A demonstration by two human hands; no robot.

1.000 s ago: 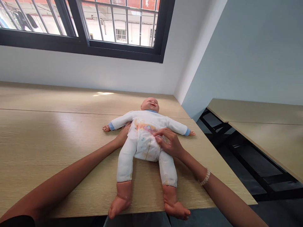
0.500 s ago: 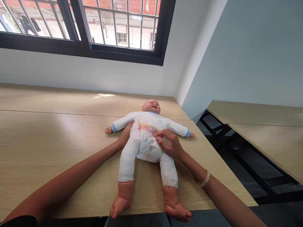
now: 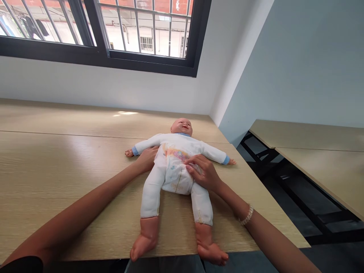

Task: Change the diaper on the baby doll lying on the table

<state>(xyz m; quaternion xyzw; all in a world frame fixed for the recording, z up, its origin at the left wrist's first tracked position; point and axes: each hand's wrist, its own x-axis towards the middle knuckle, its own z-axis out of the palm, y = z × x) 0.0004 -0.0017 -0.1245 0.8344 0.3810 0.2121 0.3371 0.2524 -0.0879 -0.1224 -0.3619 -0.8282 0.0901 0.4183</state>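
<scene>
A baby doll [image 3: 182, 142] in a white suit with blue cuffs lies on its back, feet toward me. Around its hips, over the suit, is a white diaper [image 3: 176, 178] with a coloured print at the waist. My left hand [image 3: 147, 158] is at the diaper's side edge, below the doll's outstretched arm; its fingers curl in at the edge and the tips are hidden. On the other side of the waist, my right hand [image 3: 205, 172] pinches the diaper's front, thumb and forefinger close together.
The doll lies on a light wooden table [image 3: 71, 178], its feet reaching over the front edge. A barred window [image 3: 148, 34] is in the wall behind. Beyond a gap on the right stands another wooden table [image 3: 321, 163] with a black frame.
My left hand has shifted slightly left and outward at the diaper's side, and the doll's legs have moved a little left. My right hand stays almost in place.
</scene>
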